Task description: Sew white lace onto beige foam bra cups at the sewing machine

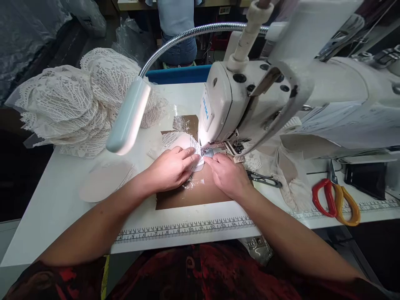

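A pale cup-shaped piece with white lace (178, 141) lies under the needle area of a white sewing machine (215, 108). My left hand (175, 166) presses on its near side, fingers together and bent over the lace; the thumb is hidden. From the right, my right hand (226, 173) is closed, its thumb and forefinger pinching the lace edge beside the presser foot. The needle tip is lost in the lamp's glare. Beneath both hands is a brown sheet (200, 196) with clear tape on it.
Lace pieces (62, 104) are heaped at the back left, with flat beige cups (103, 181) nearer. A lamp (129, 116) hangs over the table. Right lie black thread snips (264, 179), more lace fabric (293, 187) and scissors (336, 200). A person (176, 25) is beyond the table.
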A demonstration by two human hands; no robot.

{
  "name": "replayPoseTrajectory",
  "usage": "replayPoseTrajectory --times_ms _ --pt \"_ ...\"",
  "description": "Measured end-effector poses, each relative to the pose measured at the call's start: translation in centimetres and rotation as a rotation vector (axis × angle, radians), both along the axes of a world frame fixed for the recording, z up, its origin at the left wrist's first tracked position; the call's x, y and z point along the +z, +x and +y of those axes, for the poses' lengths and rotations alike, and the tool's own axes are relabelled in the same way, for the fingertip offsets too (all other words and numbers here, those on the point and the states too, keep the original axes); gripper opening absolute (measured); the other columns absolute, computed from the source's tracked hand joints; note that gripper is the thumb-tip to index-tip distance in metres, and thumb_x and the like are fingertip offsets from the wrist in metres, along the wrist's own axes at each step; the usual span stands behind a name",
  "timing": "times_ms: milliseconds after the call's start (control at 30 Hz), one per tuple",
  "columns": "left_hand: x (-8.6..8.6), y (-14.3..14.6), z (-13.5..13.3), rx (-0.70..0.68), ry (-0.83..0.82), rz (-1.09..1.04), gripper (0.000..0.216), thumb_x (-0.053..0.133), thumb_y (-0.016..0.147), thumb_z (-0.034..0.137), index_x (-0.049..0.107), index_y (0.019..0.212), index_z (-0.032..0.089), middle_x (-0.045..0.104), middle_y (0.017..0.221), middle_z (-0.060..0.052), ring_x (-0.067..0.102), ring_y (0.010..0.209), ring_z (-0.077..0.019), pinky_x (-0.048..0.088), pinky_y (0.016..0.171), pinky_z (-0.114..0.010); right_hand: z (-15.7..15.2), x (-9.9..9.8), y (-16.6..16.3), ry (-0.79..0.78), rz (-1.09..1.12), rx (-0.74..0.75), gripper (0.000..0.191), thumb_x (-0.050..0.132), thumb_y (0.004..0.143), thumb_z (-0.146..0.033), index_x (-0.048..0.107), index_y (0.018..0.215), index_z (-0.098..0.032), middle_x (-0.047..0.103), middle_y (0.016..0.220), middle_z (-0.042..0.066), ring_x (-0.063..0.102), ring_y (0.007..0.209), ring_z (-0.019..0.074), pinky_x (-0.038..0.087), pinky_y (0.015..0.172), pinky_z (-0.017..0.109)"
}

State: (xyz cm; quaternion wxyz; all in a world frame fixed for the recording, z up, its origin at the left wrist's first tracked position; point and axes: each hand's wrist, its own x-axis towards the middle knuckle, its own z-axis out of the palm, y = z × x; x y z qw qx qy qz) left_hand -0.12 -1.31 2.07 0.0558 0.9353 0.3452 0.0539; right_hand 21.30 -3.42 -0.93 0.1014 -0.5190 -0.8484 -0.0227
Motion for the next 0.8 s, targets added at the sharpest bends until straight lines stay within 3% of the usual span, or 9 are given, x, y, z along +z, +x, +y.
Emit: replayPoseTrajectory --times_ms 100,233,367,567,800 --pt "1.1 -0.7 -0.6 -0.047 -0.045 0.043 0.051 0.048 0.082 0.012 0.048 0.133 0.017 0.046 0.139 -0.013 0.053 0.109 -0.0268 0.048 0.086 -0.039 0.1 0.0 0.1 -0.016 0.057 -0.013 0.036 0.042 0.087 -0.013 0.066 0.112 -0.021 0.067 0.093 0.005 0.055 0.079 0.0186 0.035 0.064 0.03" --pt "0.0 -0.6 -0.5 -0.076 0.049 0.046 0.036 0.041 0.089 0.01 0.06 0.118 0.018 0.055 0.131 -0.011 0.057 0.102 -0.0239 0.049 0.084 -0.038 0.0 0.1 0.1 -0.026 0.138 0.011 0.032 0.043 0.089 -0.017 0.065 0.111 -0.019 0.068 0.099 0.005 0.06 0.085 0.0187 0.04 0.071 0.029" --pt "-1.7 -0.1 0.5 -0.047 0.068 -0.142 0.03 0.038 0.096 0.021 0.066 0.093 0.013 0.067 0.109 -0.01 0.061 0.091 -0.0201 0.052 0.08 -0.034 0.1 0.3 -0.1 -0.066 0.192 0.032 0.029 0.047 0.088 -0.019 0.063 0.111 -0.018 0.069 0.101 0.005 0.061 0.087 0.0191 0.044 0.075 0.029" --pt "-1.4 0.0 0.8 -0.008 -0.152 -0.439 0.022 0.043 0.094 0.024 0.063 0.088 0.015 0.068 0.1 -0.007 0.062 0.093 -0.0172 0.05 0.086 -0.033 0.5 0.1 -0.8 -0.062 0.173 0.038 0.026 0.055 0.088 -0.031 0.064 0.109 -0.019 0.069 0.1 0.005 0.062 0.078 0.0171 0.043 0.064 0.027" --pt "-1.3 0.0 0.9 -0.051 0.039 -0.191 0.029 0.042 0.095 0.028 0.066 0.086 0.014 0.068 0.101 -0.009 0.057 0.087 -0.0201 0.048 0.079 -0.034 0.7 -0.4 -0.4 0.017 0.15 0.144 0.031 0.041 0.096 -0.027 0.071 0.089 -0.019 0.069 0.09 0.004 0.059 0.072 0.0131 0.038 0.062 0.025"
